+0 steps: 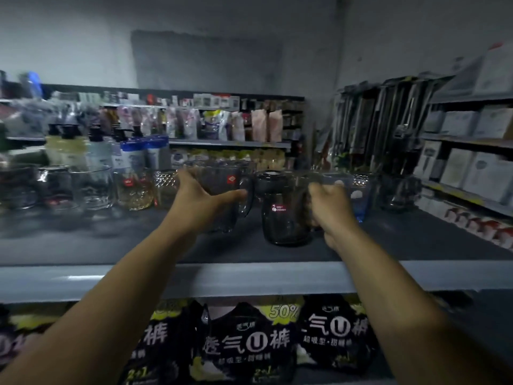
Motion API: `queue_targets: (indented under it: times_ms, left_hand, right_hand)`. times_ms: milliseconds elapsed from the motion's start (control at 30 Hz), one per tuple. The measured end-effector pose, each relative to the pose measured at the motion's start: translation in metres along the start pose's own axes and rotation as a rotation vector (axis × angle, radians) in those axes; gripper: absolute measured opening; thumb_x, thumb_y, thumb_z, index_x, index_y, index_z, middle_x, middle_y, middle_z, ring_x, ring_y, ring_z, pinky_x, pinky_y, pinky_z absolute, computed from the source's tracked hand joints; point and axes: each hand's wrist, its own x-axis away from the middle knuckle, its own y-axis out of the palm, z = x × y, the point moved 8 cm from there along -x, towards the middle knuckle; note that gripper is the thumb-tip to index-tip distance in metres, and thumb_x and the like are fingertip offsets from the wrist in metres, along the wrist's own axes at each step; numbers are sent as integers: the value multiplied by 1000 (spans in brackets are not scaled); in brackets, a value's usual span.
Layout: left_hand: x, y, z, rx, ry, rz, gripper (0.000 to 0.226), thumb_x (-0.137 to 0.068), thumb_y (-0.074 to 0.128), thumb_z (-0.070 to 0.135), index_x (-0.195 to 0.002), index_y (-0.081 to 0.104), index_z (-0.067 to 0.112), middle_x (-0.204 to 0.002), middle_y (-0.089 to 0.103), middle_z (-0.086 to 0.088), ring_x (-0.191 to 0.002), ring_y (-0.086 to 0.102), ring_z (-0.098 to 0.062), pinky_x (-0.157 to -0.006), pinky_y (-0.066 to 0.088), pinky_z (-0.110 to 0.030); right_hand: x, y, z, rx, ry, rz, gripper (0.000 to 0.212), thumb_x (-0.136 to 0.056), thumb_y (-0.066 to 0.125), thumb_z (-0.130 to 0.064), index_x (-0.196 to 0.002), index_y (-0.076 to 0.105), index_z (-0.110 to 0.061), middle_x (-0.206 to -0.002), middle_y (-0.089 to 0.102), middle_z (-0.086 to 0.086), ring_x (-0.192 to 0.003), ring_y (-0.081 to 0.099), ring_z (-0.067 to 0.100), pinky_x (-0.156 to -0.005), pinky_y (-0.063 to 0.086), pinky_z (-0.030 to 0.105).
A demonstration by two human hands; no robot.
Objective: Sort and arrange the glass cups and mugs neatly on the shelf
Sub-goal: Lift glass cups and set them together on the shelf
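Gripping a clear glass mug (222, 184) with the left hand (200, 198), with fingers (185, 173) wrapped round its left wall and thumb stretched across the front, under the red label. Clasping a dark glass mug (277, 226) with the right hand (330, 209), with fingers curled tight at its right side, base down on the shelf (116, 237). Noted left of the left fingers: a row of glass cups (93, 187). Noted just right of the right fingers: a blue glass (361, 195).
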Motion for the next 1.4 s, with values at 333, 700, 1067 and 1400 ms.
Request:
queue_targets:
  times_ms: [333, 700, 1067, 1400]
  left_hand:
    - [12, 12, -6, -55, -14, -10, 99, -63, 92, 42, -136, 28, 18, -124, 64, -4, -111, 67, -22, -102, 55, -47]
    - [12, 4, -8, -115, 47, -65, 82, -79, 84, 27, -133, 23, 22, -114, 67, -1, -94, 70, -10, -61, 57, -15]
    - [31, -29, 22, -417, 300, -129, 64, -65, 72, 61, -125, 54, 49, -131, 62, 6, -103, 70, -10, -83, 63, -37]
    - [9, -12, 27, -574, 363, -77, 49, -75, 82, 44, -113, 56, 29, -115, 63, -2, -88, 69, -15, -74, 59, -33]
  right_hand:
    - [-19, 25, 18, -24, 15, -159, 30, -100, 44, -33, -75, 51, -17, -70, 45, 9, -69, 48, 25, -66, 37, 44]
    - [61, 17, -63, 614, -723, -212, 24, -93, 67, -41, -110, 59, -26, -114, 45, -13, -93, 50, 3, -78, 46, 16]
    - [26, 41, -40, 664, -611, -302, 18, -92, 70, -39, -95, 58, -25, -99, 46, -10, -85, 52, 7, -76, 48, 31]
    - [17, 45, -30, 668, -608, -257, 17, -95, 65, -34, -105, 54, -27, -108, 44, -9, -90, 54, 14, -76, 53, 35]
